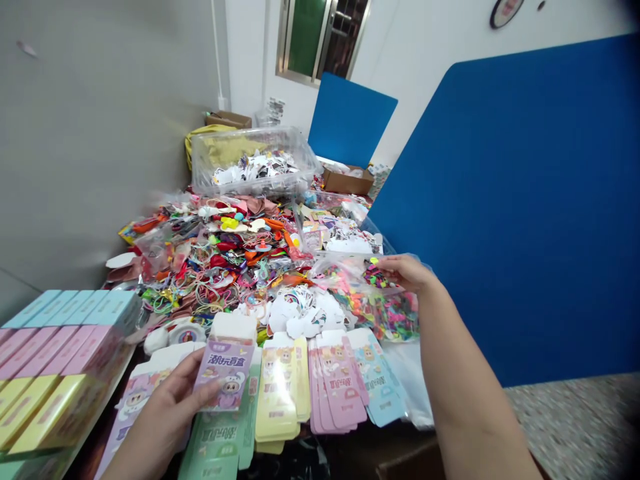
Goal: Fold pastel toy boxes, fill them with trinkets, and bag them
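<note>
My left hand [175, 393] is closed around a small purple cardboard box [227, 373] with a cartoon figure on it; its white top flap stands up. Just beneath it lie flat green cartons [215, 443]. Further off, my right hand [407, 272] reaches to a clear plastic bag [345, 267] of small bright pieces. Its fingers are pinched together beside dark, pink and yellow-green bits [375, 272]; what they grip is too small to make out. More neon pieces [400, 313] lie below that hand.
Flat yellow cartons [277, 393], pink cartons [340, 380] and blue cartons [380, 380] line the front edge. Rows of filled boxes [55, 353] stand at left. Behind are white cut-outs [305, 313], heaped trinkets [225, 247] and a clear bin [250, 140]. A blue panel [525, 213] borders the right.
</note>
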A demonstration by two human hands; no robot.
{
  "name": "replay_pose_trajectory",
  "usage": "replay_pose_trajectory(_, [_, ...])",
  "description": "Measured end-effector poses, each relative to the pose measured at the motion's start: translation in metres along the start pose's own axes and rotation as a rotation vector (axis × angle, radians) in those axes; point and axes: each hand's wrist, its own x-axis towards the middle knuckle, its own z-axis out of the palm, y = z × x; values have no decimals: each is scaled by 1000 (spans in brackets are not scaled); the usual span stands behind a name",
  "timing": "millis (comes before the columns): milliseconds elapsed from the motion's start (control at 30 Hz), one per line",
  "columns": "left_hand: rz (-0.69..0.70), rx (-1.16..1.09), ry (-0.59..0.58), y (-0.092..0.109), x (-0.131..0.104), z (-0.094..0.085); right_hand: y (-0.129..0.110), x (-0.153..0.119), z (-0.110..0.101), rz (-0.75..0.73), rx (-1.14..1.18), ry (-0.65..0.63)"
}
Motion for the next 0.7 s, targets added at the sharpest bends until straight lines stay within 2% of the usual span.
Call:
replay_pose_trajectory(100, [87,110,-27,1,2,2,-27,-21,14,-33,136,-193])
replay_pose_trajectory(233, [219,188,-75,3,2,12,-74,-66,56,-92,314,-536])
replay_pose_trajectory(333, [290,177,-122,0,4,15,-103,-105,93,-226,219,-783])
replay_pose_trajectory(400, [323,153,-138,-3,3,13,-116,-129,115,-420,55,-788])
replay_pose_trajectory(533, [289,101,-156,-7,-3,8,-126,-157,148,-852,-320,-592])
replay_pose_trajectory(600, [234,81,-169,-7,-7,6,-127,-161,157,-945,-434,-594])
replay_pose_trajectory(700, [213,45,-175,-7,-8,3,-129,-160,160,-956,-444,-596])
